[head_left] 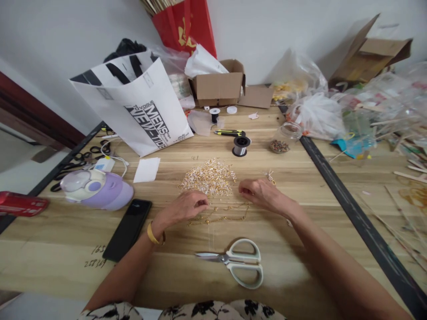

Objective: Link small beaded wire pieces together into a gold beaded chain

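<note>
My left hand (187, 205) hovers low at the front left of a pile of small gold and clear beads (209, 175). Its fingers are curled in a pinch, and whatever is in them is too small to make out. To the right of the pile, my right hand (260, 193) is closed in the same way, its fingertips turned inward and their contents hidden. Between the hands, a thin gold beaded chain (227, 218) lies loosely on the wood. White-handled scissors (233, 258) rest in front of it, with their blades pointing left.
Behind the pile are a wire spool (240, 146), a yellow-black utility knife (230, 133) and a jar of beads (282, 140). A phone (128, 229) and purple bottle (100, 189) lie left. A white bag (140, 111) stands behind them; plastic bags (320, 118) crowd the right.
</note>
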The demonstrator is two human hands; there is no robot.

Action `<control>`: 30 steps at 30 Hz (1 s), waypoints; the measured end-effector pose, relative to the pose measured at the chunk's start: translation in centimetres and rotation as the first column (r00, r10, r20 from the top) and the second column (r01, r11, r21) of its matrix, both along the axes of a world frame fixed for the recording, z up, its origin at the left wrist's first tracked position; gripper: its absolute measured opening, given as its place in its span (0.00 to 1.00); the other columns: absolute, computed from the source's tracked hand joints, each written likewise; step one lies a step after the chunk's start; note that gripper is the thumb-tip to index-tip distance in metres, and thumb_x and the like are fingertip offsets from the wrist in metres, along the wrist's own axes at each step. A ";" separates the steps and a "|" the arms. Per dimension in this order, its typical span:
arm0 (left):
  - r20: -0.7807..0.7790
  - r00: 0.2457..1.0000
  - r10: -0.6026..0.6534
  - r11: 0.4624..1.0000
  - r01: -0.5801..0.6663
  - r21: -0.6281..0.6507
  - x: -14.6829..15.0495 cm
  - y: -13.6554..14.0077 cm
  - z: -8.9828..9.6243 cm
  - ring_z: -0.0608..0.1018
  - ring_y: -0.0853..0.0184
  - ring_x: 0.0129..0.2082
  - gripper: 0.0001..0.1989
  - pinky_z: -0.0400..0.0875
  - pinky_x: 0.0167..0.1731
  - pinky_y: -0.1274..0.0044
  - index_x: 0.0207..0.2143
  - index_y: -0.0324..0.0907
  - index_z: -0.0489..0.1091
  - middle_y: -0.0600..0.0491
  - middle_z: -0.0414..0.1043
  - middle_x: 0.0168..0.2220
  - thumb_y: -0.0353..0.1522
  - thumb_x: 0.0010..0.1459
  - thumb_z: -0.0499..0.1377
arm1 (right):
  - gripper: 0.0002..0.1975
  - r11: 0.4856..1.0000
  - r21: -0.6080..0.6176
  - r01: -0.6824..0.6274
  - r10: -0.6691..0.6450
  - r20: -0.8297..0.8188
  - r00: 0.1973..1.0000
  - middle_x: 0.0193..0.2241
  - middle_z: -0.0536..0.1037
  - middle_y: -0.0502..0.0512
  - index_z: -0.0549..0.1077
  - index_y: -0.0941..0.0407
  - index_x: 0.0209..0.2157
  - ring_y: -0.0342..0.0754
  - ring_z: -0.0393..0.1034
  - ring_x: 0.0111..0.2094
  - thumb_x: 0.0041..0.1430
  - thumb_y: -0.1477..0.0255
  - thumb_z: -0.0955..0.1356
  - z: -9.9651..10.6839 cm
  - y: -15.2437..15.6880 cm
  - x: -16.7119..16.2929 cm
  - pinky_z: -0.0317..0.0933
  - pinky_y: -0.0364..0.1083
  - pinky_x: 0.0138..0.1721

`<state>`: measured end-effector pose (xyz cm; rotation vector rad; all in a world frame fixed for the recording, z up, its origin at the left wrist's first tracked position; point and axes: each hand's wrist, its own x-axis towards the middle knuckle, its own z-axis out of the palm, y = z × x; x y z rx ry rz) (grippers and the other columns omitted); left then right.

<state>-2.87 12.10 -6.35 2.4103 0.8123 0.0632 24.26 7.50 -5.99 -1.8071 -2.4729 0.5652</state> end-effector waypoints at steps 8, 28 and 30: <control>-0.066 0.996 -0.058 0.991 0.066 0.115 2.1 -0.2 0.5 0.73 0.67 0.32 0.10 0.62 0.34 0.78 0.30 0.39 0.71 0.52 0.74 0.30 0.31 0.61 0.53 | 0.11 0.996 -0.018 -0.093 0.094 0.132 0.987 0.35 0.77 0.59 0.71 0.59 0.33 0.47 0.72 0.34 0.66 0.72 0.59 0.3 -0.7 -3.2 0.50 0.42 0.30; 0.119 0.988 0.094 0.976 -0.115 0.185 4.4 0.5 -0.8 0.74 0.68 0.30 0.07 0.63 0.35 0.78 0.30 0.40 0.73 0.53 0.74 0.29 0.29 0.59 0.56 | 0.09 0.990 0.121 0.070 -0.085 0.122 0.989 0.38 0.77 0.58 0.69 0.58 0.40 0.47 0.72 0.36 0.66 0.74 0.58 -1.9 0.7 -1.8 0.51 0.42 0.32; 0.155 0.981 0.116 0.972 -0.144 0.185 4.4 0.6 -1.3 0.74 0.68 0.30 0.07 0.64 0.35 0.78 0.30 0.40 0.73 0.53 0.74 0.29 0.29 0.59 0.56 | 0.09 0.987 0.111 0.118 -0.124 0.056 0.991 0.36 0.77 0.55 0.69 0.58 0.39 0.46 0.72 0.36 0.66 0.73 0.59 -1.8 0.7 -1.7 0.50 0.42 0.31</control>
